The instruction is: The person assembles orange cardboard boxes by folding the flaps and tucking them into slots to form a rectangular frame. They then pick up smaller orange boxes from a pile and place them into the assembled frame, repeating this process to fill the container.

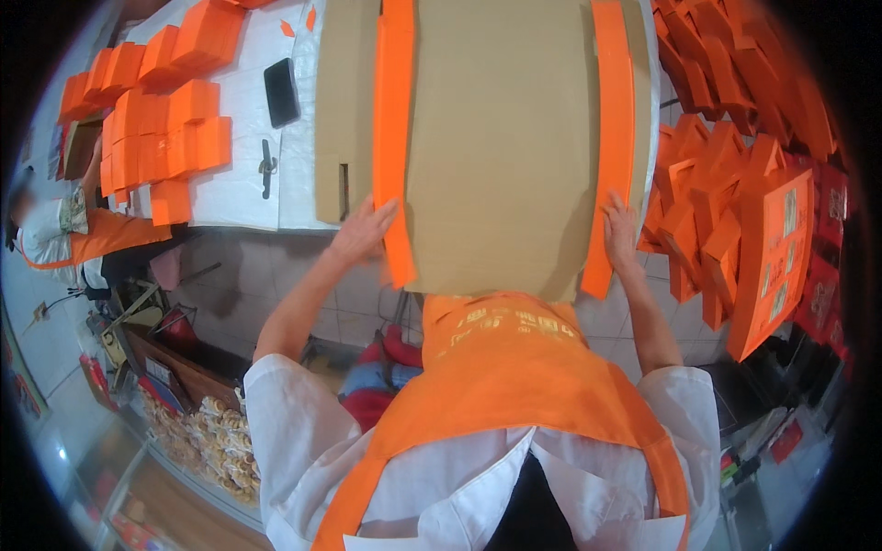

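Observation:
A large brown cardboard sheet point(501, 138) lies in front of me on the table, its near edge against my orange apron. Two long orange cardboard strips run along its sides, a left strip point(393, 110) and a right strip point(610, 138); both look creased lengthwise. My left hand point(364, 231) grips the left strip near its lower end, fingers over its outer edge. On the other side, my right hand point(620, 230) holds the outer edge of the right strip. Whether the strips are joined to the sheet cannot be told. Some fingertips are hard to make out.
Orange boxes point(152, 147) stand in stacks at the far left, near a dark phone point(281, 93) and a small dark tool point(266, 169). More orange boxes point(703, 202) are piled on the right. A co-worker in an orange apron point(119, 231) is at the left.

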Demonstrator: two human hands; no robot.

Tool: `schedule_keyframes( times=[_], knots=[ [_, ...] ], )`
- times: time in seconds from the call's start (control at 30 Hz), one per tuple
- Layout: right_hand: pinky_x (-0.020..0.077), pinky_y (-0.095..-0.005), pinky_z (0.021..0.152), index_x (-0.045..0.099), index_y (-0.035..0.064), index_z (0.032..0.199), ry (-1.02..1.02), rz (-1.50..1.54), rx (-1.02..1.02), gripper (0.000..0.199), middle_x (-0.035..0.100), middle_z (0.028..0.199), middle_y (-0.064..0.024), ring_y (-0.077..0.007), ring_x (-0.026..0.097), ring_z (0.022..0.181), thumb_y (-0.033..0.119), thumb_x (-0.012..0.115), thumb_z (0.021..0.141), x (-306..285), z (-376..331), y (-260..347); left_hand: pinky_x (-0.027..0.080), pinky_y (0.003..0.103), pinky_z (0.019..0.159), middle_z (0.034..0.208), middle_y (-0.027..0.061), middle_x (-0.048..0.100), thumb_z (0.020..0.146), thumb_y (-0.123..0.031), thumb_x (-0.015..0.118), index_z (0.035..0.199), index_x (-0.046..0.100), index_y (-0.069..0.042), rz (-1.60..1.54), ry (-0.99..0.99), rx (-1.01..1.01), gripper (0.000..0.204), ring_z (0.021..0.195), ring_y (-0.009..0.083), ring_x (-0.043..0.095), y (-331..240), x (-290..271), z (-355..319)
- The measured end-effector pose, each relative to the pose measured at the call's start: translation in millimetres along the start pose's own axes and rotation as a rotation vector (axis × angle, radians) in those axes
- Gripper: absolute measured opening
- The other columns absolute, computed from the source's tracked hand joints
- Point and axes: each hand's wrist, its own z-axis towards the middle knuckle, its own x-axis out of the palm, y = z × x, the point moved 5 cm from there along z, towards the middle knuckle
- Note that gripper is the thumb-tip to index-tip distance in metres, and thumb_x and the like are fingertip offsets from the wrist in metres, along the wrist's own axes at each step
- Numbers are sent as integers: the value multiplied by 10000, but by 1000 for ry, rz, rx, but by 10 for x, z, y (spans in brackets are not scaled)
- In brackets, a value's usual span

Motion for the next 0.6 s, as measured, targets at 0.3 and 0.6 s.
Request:
schedule_keyframes(
  times=[0.3, 0.6],
  knots=[
    [371, -368, 924, 353, 51, 1299, 404, -236, -381, 661, 294, 1394, -63, -316, 389, 1099, -72, 521, 671, -350, -331, -39, 211, 468, 1044, 1301, 90, 423, 678, -199, 664, 1096, 515, -18, -84, -146, -223, 479, 1228, 269, 330, -141, -126, 141],
    [288, -439, 933, 480, 126, 1182, 144, -399, -314, 577, 398, 1311, 12, -261, 396, 1096, 182, 671, 640, -316, -321, 58, 228, 472, 1045, 1039, 113, 514, 689, -272, 673, 1070, 504, -9, 43, -284, -113, 493, 1109, 254, 419, -334, 97, 350]
  ],
)
